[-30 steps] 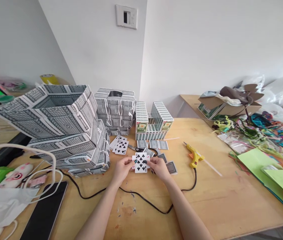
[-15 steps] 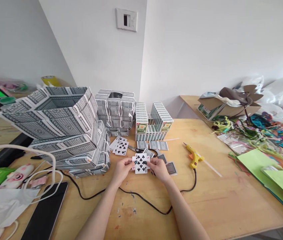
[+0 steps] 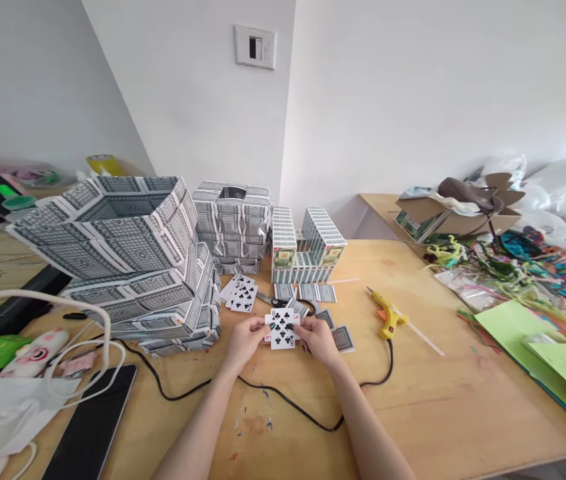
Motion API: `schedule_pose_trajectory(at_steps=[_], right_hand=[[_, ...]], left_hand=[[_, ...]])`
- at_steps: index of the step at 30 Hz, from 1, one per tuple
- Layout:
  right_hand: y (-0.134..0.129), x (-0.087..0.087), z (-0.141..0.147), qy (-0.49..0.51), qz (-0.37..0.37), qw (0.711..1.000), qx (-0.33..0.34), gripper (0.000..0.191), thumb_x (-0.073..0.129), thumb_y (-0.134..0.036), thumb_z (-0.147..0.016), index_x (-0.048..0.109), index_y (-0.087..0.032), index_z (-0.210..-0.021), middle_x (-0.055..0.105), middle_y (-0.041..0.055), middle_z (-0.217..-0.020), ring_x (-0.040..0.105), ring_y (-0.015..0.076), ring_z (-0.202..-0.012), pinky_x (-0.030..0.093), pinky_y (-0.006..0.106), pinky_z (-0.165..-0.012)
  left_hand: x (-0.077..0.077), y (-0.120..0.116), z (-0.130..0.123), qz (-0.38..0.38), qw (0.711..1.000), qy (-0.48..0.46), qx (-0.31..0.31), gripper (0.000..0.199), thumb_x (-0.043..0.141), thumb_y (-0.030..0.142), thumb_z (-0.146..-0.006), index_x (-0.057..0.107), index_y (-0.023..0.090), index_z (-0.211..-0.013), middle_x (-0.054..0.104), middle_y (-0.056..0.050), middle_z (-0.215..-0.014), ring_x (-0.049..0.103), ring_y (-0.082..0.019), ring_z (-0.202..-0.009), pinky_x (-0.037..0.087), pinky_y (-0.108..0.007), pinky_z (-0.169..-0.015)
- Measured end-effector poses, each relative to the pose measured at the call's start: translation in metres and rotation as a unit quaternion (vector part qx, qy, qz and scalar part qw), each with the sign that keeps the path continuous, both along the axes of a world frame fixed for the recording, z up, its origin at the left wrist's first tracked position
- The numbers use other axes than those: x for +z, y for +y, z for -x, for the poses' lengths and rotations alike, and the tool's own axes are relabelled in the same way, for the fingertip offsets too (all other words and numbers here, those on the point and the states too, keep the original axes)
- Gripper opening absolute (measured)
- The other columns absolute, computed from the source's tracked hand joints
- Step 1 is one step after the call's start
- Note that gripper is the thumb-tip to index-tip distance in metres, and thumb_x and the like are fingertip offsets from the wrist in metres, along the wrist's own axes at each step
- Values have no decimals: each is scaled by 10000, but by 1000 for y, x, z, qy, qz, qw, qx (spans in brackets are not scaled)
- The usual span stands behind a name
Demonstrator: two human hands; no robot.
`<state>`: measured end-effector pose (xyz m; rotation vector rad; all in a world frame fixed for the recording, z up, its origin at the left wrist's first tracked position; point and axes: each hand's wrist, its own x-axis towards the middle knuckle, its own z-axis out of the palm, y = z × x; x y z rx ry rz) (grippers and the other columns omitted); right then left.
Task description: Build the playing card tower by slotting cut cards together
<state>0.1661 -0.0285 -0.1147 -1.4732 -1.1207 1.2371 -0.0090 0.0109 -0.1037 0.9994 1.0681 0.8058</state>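
Two overlapping playing cards (image 3: 283, 330), an eight of clubs over a red three, are held face up above the wooden table. My left hand (image 3: 249, 339) pinches their left side and my right hand (image 3: 317, 339) pinches their right side. Black-handled scissors (image 3: 307, 305) lie just beyond, partly under loose cards. A few face-up club cards (image 3: 243, 297) rest to the left of the scissors. Face-down cards (image 3: 343, 338) lie by my right hand. A yellow glue gun (image 3: 391, 317) with a glue stick in it lies further right.
Tall structures of folded cards (image 3: 147, 247) stand at the left, a smaller one (image 3: 233, 223) behind. Card boxes (image 3: 307, 250) are stacked at the back. A black cord (image 3: 283, 395) crosses under my forearms. A tablet (image 3: 90, 427) lies left; green paper (image 3: 537, 353) lies right.
The view has shifted slightly. The two cards look a little more turned or spread between my hands, with more of the red three showing; both hands keep their hold.
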Motion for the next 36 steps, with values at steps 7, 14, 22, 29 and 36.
schedule_pose_trajectory(at_steps=[7,14,22,29,36], right_hand=[[-1,-2,-1,-3,-2,1000,-17,386,580,-514,-663,611,-130,-687,440,-58,-374,325,63,-312,237,195,-339],[-1,-1,-3,2,3,1000,-25,366,591,-508,-655,574,-144,-630,456,-52,-376,341,65,-304,238,197,-333],[-1,2,2,5,-8,999,-39,391,608,-536,-624,585,-145,-626,454,-47,-373,339,74,-306,251,212,-329],[-6,9,5,14,-11,999,-32,380,602,-531,-634,575,-153,-603,444,-48,-373,337,75,-303,254,219,-332],[-5,5,2,9,-4,1000,-24,388,604,-539,-630,567,-154,-601,443,-49,-369,340,74,-310,262,215,-338]], left_hand=[[0,4,6,22,998,-36,-36,215,662,254,-635,647,136,-814,682,-56,-822,627,-173,-746,520,-338,-717],[4,7,15,58,988,-94,-108,283,672,287,-644,654,132,-881,676,-84,-915,624,-186,-835,494,-338,-780],[8,4,7,35,990,-82,-107,303,706,307,-599,676,147,-855,688,-67,-899,629,-185,-822,464,-350,-836],[6,1,-3,22,996,-48,-73,289,699,336,-594,661,149,-811,694,-58,-825,638,-208,-771,492,-362,-761],[3,1,-6,21,999,-16,-26,273,721,306,-548,621,131,-733,679,-42,-732,627,-172,-675,509,-308,-668]])
